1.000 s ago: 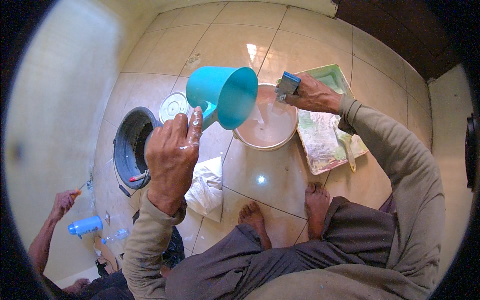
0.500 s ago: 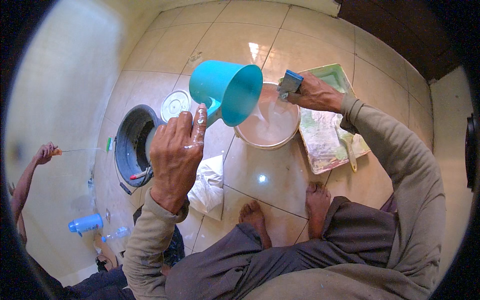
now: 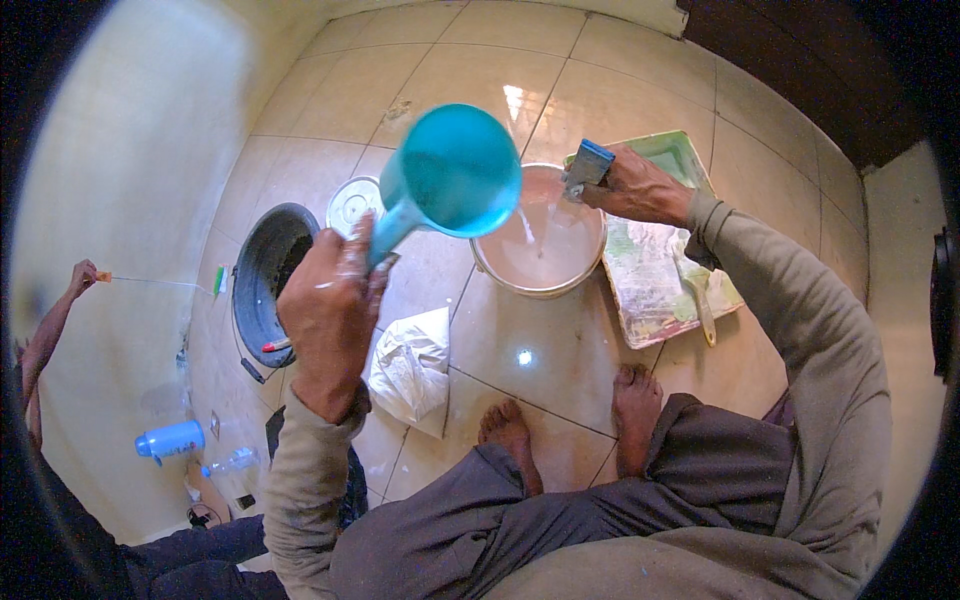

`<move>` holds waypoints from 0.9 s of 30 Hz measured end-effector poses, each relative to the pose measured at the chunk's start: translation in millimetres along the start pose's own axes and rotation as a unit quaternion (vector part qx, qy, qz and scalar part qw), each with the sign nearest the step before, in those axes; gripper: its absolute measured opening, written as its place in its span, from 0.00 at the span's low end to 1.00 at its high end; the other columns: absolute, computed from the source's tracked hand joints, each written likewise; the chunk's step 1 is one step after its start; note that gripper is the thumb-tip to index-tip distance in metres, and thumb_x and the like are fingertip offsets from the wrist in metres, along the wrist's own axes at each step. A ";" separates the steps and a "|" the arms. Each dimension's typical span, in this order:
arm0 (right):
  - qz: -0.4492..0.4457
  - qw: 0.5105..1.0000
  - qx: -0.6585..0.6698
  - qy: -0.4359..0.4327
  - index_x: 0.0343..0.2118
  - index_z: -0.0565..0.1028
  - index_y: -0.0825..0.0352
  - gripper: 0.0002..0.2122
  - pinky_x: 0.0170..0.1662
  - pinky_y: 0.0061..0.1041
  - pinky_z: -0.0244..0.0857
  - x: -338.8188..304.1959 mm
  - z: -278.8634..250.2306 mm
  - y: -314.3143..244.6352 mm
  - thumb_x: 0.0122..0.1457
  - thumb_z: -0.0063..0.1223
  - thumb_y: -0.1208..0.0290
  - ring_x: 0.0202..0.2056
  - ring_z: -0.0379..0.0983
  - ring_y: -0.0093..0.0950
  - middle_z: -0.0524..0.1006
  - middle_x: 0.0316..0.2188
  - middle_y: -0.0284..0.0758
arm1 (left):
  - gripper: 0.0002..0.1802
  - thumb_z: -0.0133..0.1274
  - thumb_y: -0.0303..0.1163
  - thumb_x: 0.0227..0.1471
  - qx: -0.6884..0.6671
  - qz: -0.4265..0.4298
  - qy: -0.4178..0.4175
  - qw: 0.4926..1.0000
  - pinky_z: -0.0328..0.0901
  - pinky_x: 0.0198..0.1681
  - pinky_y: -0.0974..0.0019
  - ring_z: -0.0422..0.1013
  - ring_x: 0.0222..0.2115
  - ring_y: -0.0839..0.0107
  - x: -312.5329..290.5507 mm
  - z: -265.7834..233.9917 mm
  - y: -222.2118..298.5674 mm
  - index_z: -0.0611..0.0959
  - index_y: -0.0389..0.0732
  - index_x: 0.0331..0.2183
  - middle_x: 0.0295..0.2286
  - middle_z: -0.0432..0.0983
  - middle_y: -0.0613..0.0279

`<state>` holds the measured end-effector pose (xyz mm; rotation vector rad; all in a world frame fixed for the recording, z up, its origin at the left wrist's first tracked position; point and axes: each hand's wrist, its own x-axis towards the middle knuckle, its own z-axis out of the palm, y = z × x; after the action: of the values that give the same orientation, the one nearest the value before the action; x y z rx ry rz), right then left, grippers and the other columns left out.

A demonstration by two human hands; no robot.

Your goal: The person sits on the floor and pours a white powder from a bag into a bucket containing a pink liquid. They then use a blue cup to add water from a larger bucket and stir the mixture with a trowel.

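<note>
My left hand [image 3: 332, 305], spotted with white, is closed round the handle of a turquoise plastic jug [image 3: 460, 170]. The jug is tilted, its mouth toward a bucket of pinkish-beige liquid [image 3: 545, 245]. Whitish streaks show in the liquid near the jug's rim. My right hand [image 3: 640, 185] grips a flat blue-and-grey tool [image 3: 588, 168], which looks like a scraper, over the bucket's far right rim. Beside the bucket lies a paint tray [image 3: 640, 305], smeared white and pale green, with a paintbrush [image 3: 698, 290] resting across it.
To the left stand a dark bucket [image 3: 262, 285] and a white round lid [image 3: 352, 203]. A white plastic bag [image 3: 412, 365] lies near my feet. Another person's hand [image 3: 85, 277] holds a thin line by the left wall, near a blue flask [image 3: 170, 441] and a clear bottle [image 3: 232, 461].
My left hand has turned the jug, so more of its inside shows and its handle points down toward me. The right hand has barely moved. The other person's hand has risen slightly.
</note>
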<state>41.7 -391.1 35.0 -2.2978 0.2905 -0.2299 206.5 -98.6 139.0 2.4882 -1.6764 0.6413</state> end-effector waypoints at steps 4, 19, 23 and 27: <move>0.015 0.999 -0.020 -0.027 0.34 0.72 0.71 0.11 0.34 0.30 0.66 -0.2 -3.1 -1.5 0.52 0.52 0.68 0.26 0.71 0.33 0.75 0.24 0.41 | 0.18 0.55 0.35 0.50 -0.087 -0.161 -0.016 0.983 0.66 0.34 0.61 0.73 0.31 0.60 -19.2 -14.1 -28.8 0.78 0.41 0.44 0.32 0.74 0.53; -0.063 0.991 -0.118 -0.013 0.25 0.69 0.71 0.10 0.30 0.35 0.63 -3.1 7.6 -9.5 0.48 0.52 0.68 0.24 0.69 0.40 0.71 0.20 0.44 | 0.24 0.50 0.46 0.52 0.111 -0.375 -0.134 0.911 0.65 0.37 0.53 0.73 0.35 0.49 -132.9 23.2 -188.1 0.79 0.38 0.43 0.35 0.77 0.45; -0.045 0.998 0.003 -0.044 0.17 0.67 0.72 0.12 0.27 0.38 0.62 9.9 21.1 -22.6 0.47 0.52 0.67 0.20 0.68 0.43 0.68 0.15 0.48 | 0.24 0.53 0.48 0.49 0.036 -0.383 -0.141 0.912 0.66 0.36 0.52 0.74 0.32 0.49 -160.5 58.8 -223.3 0.81 0.38 0.41 0.30 0.78 0.44; -0.079 0.997 0.016 0.015 0.18 0.67 0.72 0.12 0.28 0.39 0.62 29.3 34.7 0.2 0.46 0.52 0.67 0.21 0.68 0.44 0.68 0.16 0.50 | 0.23 0.54 0.47 0.48 0.019 -0.367 -0.175 0.913 0.66 0.36 0.52 0.74 0.33 0.50 -156.4 83.1 -221.3 0.81 0.38 0.39 0.30 0.78 0.45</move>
<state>78.6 -375.2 13.7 -2.2884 0.1192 -0.3474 381.2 102.2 41.5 3.0743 -0.6390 0.1436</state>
